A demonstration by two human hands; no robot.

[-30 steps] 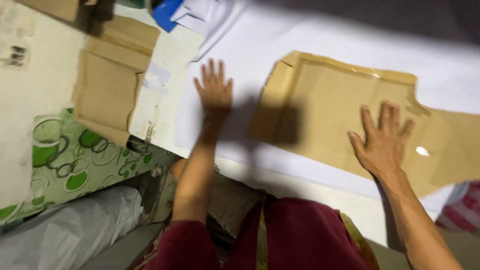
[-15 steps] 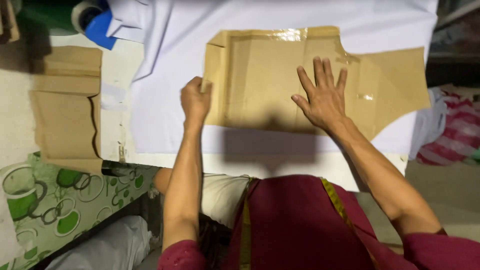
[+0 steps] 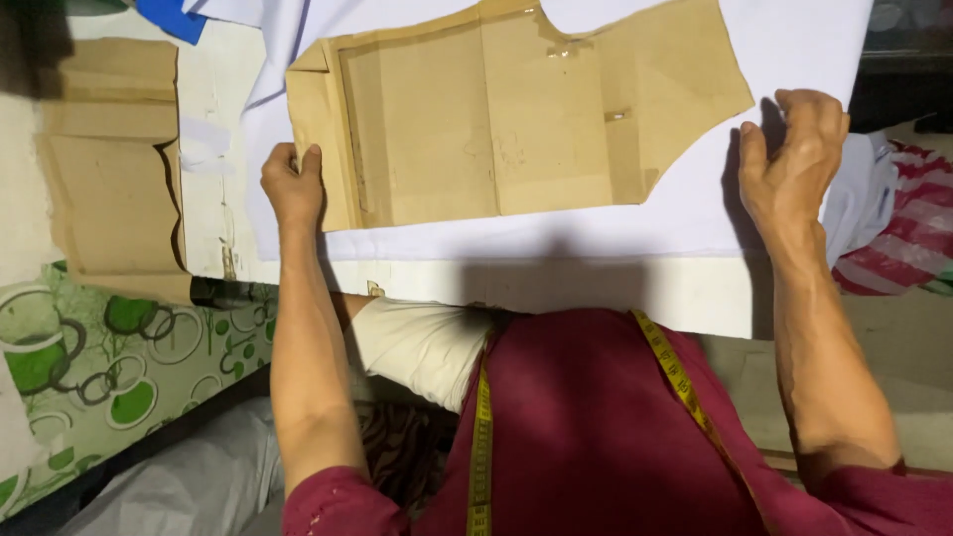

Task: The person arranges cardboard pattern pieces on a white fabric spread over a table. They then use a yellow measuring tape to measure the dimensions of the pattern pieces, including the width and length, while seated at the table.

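A brown cardboard pattern piece (image 3: 496, 119) with a curved cut on its right side lies flat on a sheet of white fabric (image 3: 695, 213) spread over the white table (image 3: 556, 288). My left hand (image 3: 293, 184) grips the pattern's lower left corner together with the fabric's left edge. My right hand (image 3: 789, 159) is off the pattern, its fingers curled on the white fabric near the fabric's right edge. A yellow measuring tape (image 3: 481, 437) hangs around my neck over my maroon top.
More brown cardboard pieces (image 3: 109, 169) lie stacked at the table's left. A green-patterned cloth (image 3: 89, 367) sits lower left. Blue cloth (image 3: 169, 15) shows at the top left. Red-striped fabric (image 3: 903, 228) lies at the right beyond the table edge.
My right hand left the pattern and moved right to the fabric's edge. My left hand stayed at the pattern's left corner. The camera view shifted so that the pattern sits higher.
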